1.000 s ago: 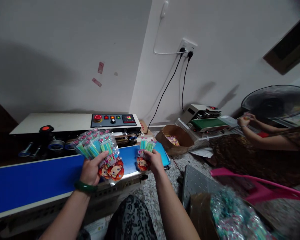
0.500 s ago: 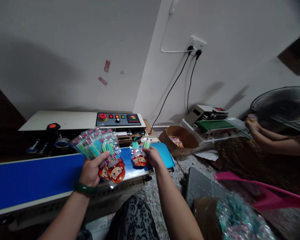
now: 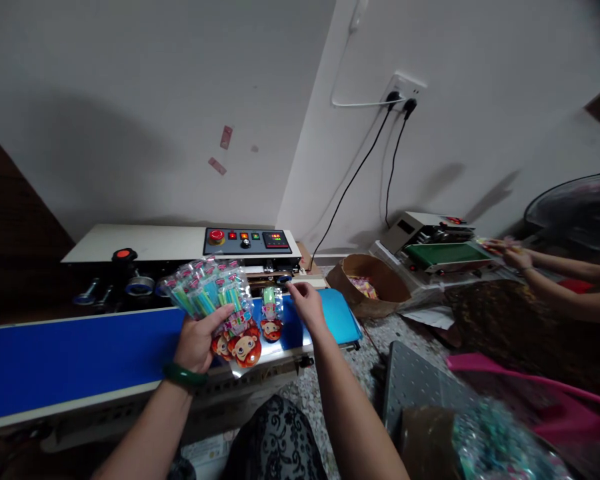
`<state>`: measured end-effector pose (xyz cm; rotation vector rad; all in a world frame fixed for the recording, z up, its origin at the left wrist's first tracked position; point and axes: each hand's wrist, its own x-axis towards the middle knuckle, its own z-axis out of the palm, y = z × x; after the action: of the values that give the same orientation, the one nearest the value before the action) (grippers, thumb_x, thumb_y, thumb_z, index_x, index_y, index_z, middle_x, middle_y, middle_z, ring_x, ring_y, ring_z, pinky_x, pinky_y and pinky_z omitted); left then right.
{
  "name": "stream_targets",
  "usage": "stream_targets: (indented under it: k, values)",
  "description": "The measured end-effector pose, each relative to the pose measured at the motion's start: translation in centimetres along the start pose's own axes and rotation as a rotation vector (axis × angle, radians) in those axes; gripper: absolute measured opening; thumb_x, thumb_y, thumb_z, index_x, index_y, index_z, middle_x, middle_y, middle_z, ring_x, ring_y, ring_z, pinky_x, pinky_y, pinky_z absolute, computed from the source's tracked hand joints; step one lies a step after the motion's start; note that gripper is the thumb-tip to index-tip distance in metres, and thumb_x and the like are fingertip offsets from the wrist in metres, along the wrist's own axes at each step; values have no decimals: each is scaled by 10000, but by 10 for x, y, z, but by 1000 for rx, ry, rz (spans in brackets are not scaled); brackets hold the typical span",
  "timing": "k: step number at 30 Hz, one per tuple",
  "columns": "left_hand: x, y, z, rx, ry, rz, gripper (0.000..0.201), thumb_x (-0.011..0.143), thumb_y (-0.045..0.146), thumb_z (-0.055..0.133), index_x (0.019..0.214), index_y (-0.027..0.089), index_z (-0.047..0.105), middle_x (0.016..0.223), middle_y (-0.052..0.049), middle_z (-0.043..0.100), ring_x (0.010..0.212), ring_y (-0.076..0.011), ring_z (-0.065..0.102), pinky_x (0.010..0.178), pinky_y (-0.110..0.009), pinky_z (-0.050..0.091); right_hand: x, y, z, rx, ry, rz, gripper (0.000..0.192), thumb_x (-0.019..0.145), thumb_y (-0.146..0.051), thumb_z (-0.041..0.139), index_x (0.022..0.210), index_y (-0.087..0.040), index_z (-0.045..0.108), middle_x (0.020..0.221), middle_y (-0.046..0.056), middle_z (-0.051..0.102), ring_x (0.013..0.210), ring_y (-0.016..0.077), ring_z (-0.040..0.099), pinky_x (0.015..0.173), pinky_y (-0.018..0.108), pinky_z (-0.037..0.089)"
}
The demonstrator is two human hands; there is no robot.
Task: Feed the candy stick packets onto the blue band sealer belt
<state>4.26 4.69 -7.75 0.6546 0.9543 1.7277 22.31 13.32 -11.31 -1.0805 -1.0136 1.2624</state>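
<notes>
Meanwhile, at a band sealing machine (image 3: 180,243), a person feeds clear toy packets onto its blue conveyor belt (image 3: 80,357). The left hand (image 3: 197,340), a green bangle (image 3: 184,377) on its wrist, is clamped on a fanned stack of packets (image 3: 213,297), each filled with green and blue sticks above a printed cartoon face. The right hand (image 3: 307,303) hovers over the belt with its fingers spread apart and nothing in them, just beside a single packet (image 3: 270,313) that lies flat on the blue surface, its top edge pointing toward the sealing head below the control panel (image 3: 250,241).

Judging by how things lie, the work is at an early-to-middle stage: one packet rests on the belt, while the thick fan in the left hand is not yet fed in.

Beyond the belt's far end, a brown cardboard box (image 3: 375,287) stands on the floor holding a small heap of colourful packets. In the lower right foreground, a second box (image 3: 427,443) is partly visible next to a blurred mass of shiny teal and pink packets (image 3: 500,447); whether the mass lies inside it cannot be told. Farther right, another person's hands (image 3: 515,257) work at a second, smaller sealer with a green belt (image 3: 443,255).
</notes>
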Motion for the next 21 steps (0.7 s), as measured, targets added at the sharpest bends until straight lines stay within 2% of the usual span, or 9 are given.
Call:
stream_targets:
  k: [2,4,7,9,13,17,21]
  values:
    - [0,-3,2,15,-22,15,472,517,154,751,972,145,624,758,-25,696,722,-231,646,693,-355,525,-23,-8,18,-38,-107,-179,294,588,-315,680,833,-183,584,787,12,626,730,136,571,602,222,452]
    - [-1,-6,4,18,-32,11,463,526,163,751,971,136,623,766,-33,695,724,-228,645,706,-356,519,-46,-11,35,-97,-260,-264,471,525,-259,727,961,-209,555,939,22,617,817,150,569,670,243,461]
    - [-4,-10,6,2,-48,-11,449,520,179,756,949,129,630,767,-42,692,739,-227,643,721,-348,511,-64,-9,51,-137,-291,-297,524,482,-212,752,961,-213,539,885,4,625,776,148,575,681,250,462]
    - [-5,-11,7,-4,-63,-26,462,512,190,760,949,119,630,770,-56,691,734,-231,642,717,-353,509,-65,-8,52,-70,-277,-279,459,526,-228,733,941,-209,537,841,-1,635,755,148,585,685,256,467]
    - [-5,-11,9,9,-61,-40,480,489,199,768,939,98,635,754,-70,690,682,-228,642,694,-365,512,-60,-11,42,61,-278,-243,405,567,-238,712,943,-195,567,923,27,649,841,170,596,769,289,466]
    - [-4,-13,9,28,-129,-25,404,512,177,752,899,116,650,788,-59,695,711,-220,641,710,-346,509,-61,-15,34,14,-289,-230,319,575,-242,701,883,-188,637,871,20,673,820,190,607,792,338,470]
    - [-5,-16,11,38,-87,-54,370,535,172,735,890,117,648,740,-43,694,698,-220,644,693,-345,515,-63,-13,32,24,-263,-210,309,624,-278,671,926,-211,660,969,10,666,937,210,581,877,377,428]
